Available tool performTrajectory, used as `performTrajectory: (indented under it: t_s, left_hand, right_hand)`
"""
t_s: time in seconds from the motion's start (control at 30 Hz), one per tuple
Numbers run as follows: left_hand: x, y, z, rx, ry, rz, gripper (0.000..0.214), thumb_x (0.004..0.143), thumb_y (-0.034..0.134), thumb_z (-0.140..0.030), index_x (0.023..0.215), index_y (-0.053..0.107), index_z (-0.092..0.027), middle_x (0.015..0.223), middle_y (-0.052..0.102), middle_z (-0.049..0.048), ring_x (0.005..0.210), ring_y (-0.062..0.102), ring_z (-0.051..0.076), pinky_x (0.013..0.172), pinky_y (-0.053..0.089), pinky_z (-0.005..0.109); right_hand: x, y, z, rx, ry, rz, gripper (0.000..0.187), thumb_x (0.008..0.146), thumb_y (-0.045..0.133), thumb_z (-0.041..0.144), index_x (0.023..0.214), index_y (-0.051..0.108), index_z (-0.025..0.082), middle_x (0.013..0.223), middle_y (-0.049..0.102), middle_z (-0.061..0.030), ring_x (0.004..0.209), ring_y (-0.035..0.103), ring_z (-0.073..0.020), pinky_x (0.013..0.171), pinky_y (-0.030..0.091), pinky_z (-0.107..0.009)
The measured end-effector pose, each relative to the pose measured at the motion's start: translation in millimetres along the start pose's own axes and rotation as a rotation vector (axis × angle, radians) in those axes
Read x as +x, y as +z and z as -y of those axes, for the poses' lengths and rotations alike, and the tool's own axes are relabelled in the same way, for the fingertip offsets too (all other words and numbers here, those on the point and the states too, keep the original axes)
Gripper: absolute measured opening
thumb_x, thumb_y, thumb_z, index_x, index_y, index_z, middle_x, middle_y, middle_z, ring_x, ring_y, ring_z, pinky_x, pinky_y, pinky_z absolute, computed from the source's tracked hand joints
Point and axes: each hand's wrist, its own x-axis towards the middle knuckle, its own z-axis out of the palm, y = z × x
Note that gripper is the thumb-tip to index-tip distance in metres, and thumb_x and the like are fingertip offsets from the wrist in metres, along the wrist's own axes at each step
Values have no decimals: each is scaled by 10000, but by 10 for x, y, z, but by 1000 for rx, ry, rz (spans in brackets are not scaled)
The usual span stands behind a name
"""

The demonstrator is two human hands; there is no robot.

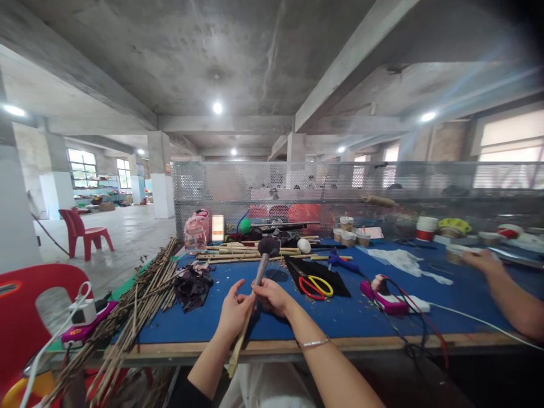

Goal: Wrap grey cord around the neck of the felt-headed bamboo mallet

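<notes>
Both my hands hold a thin bamboo stick point(241, 343) upright over the blue table point(374, 317). The stick's upper part is wrapped dark and ends in a dark fluffy tuft point(268, 246). My left hand point(233, 311) is closed around the stick's middle. My right hand point(272, 296), with a bracelet on its wrist, pinches the wrapped part just above. The stick's bare lower end hangs past the table's front edge toward my lap.
A bundle of bamboo sticks point(131, 317) lies at the table's left corner, dark fabric scraps point(192, 286) beside it. Red-and-yellow scissors point(315, 286) lie on black cloth. A pink glue gun point(385, 299) with cables sits right. Another person's arm point(505, 289) reaches in. Red chairs point(83, 232) stand left.
</notes>
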Motion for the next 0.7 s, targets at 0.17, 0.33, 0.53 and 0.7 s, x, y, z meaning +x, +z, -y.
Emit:
performTrajectory:
  t_s: [0.17,0.33,0.53,0.7]
  left_hand:
    - [-13,22,2,12,-3,19,701,651,653,-414,1208,376,-91,547,548,-38,468,524,98,470,383,201]
    - [23,15,69,96,108,-64,681,562,737,-304,1142,448,-96,592,550,-39,507,503,79,492,373,184]
    - [8,-5,8,3,6,-4,740,637,663,-415,1223,358,-81,511,544,-43,441,520,106,448,367,206]
    - [-5,7,-14,50,-17,16,637,656,644,-414,1163,424,-97,565,572,-20,442,505,91,437,349,201]
  right_hand:
    - [-5,17,7,-19,8,-23,361,628,681,399,769,426,187,402,333,124,290,180,-15,316,72,-181]
    - [8,18,-9,-29,-6,-48,358,621,687,392,732,420,180,439,399,101,302,233,-14,326,88,-183]
    - [17,-6,-12,-23,-28,-2,345,654,665,415,735,426,180,395,302,122,311,158,-15,330,67,-184]
    - [5,22,6,-41,-25,-13,373,629,677,423,734,415,180,405,369,108,300,178,-12,324,62,-186]
